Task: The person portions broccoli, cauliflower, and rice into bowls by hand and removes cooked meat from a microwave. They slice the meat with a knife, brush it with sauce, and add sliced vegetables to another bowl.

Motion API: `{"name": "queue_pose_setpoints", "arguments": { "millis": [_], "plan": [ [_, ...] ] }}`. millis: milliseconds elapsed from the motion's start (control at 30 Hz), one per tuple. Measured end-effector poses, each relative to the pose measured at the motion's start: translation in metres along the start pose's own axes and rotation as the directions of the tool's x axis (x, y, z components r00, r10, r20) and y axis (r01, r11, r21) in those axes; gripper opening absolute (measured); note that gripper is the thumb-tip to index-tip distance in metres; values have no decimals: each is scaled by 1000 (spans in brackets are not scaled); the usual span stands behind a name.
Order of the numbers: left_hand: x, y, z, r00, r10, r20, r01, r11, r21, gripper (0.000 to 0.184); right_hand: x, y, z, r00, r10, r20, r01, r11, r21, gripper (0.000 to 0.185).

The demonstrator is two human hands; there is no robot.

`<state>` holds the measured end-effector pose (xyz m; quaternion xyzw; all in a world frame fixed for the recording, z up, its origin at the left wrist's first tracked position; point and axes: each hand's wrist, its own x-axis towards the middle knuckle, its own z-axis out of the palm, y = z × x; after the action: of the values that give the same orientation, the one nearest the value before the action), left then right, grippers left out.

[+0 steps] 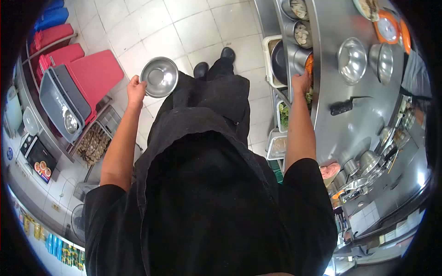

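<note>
My left hand (136, 90) grips the rim of a shiny steel mixing bowl (159, 78), holding it out over the tiled floor. Nothing shows inside the bowl. On the other side, my right hand (301, 83) reaches to a round steel container (300, 59) with shredded orange food, which looks like carrot (310, 65). Its fingertips are at the orange shreds, partly hidden, so whether they pinch any is unclear. Two more steel containers beyond it hold pale sliced food (302, 35). Green leaves (309, 97) lie just nearer to me than the hand.
The steel counter (329, 138) on the right bears two steel bowls (352, 60), a knife (350, 105) with a black handle, and an orange scale (386, 28). Below its edge are tubs of leafy greens (283, 115). At left stand red lids (94, 76) and a grey bin (59, 103).
</note>
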<state>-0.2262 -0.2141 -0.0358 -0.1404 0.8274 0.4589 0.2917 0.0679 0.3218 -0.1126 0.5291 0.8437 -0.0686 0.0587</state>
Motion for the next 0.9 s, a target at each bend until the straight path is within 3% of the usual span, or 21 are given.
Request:
{"name": "queue_pose_setpoints", "arguments": {
  "millis": [133,233,333,433,533,633,667,733,900],
  "plan": [
    [14,-5,7,994,-61,-87,61,998,-4,27,12,-11,-14,969,174,176,-173,985,-20,47],
    [19,-1,19,999,-31,-23,31,999,-17,25,10,-14,-17,970,152,191,-151,988,-21,44],
    [19,13,43,1000,-27,12,27,999,-29,26,8,-3,-9,984,4,178,-7,1000,16,43],
    [22,18,58,999,-31,36,32,999,-28,26,1,11,9,982,-182,53,177,980,92,38],
    [26,22,68,997,-18,77,22,999,-42,25,-9,-12,-26,985,-171,4,168,973,159,38],
    [25,29,77,994,-27,104,29,999,-21,24,-30,-29,-44,989,148,-28,-111,842,528,38],
    [26,30,80,993,-21,114,22,1000,-6,23,-31,-27,-43,967,238,-89,-152,823,547,36],
    [25,31,85,991,-27,133,26,1000,13,23,-17,-22,-46,905,418,74,-417,842,342,37],
    [22,34,91,978,4,209,-13,999,43,22,37,10,-14,889,426,169,-451,749,486,35]
  ]
}}
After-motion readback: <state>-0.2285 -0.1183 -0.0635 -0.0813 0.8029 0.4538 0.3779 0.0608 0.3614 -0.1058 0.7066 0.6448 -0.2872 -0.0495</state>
